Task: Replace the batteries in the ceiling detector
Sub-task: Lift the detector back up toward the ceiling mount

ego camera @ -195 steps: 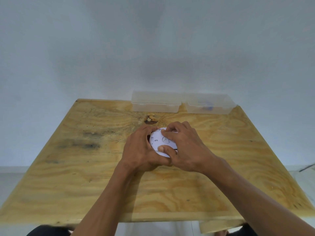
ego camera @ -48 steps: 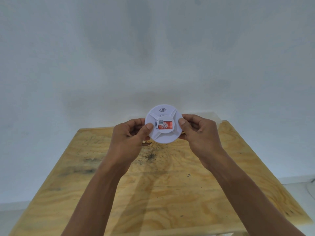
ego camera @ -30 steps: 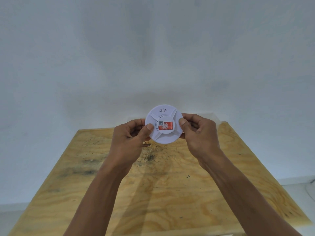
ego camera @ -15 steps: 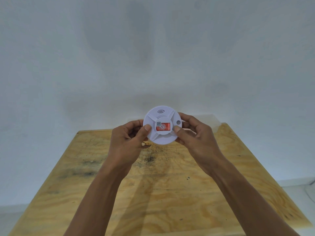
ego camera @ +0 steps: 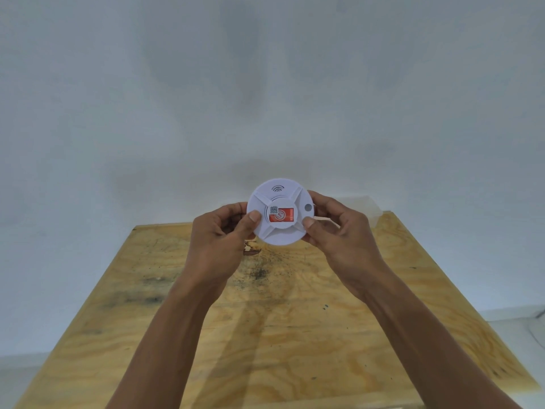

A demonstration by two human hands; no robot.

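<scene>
While the head view shows only one face of it, the ceiling detector reads as a round white plastic disc, held upright in the air above the far half of the tabletop, nearer the far edge than the near one and touching nothing but the two hands. Its visible face carries raised ribs running out from a central hub, a red label with a small code square, a curved signal mark near the top and a little round hole toward the right rim.

On the left rim the left hand has its thumb laid on the face and its fingers curled behind, so its grip is closed on the detector's edge. At the right rim the right hand does the same, thumb low on the face, fingers wrapped behind; that grip too holds the detector.

Judging by how easily fingertips alone carry it, the thing is probably light, hollow and stiff. Smooth moulded plastic is likely somewhat slippery, and thin catches or tabs could snap under hard prying. The rim looks the best place to take hold, opposite sides for a twist, with the ribs giving the thumbs purchase. Whether the battery cover lies on this face or the hidden one cannot be told.

Behind the right hand, at the far edge, a pale clear container is only partly visible.
</scene>
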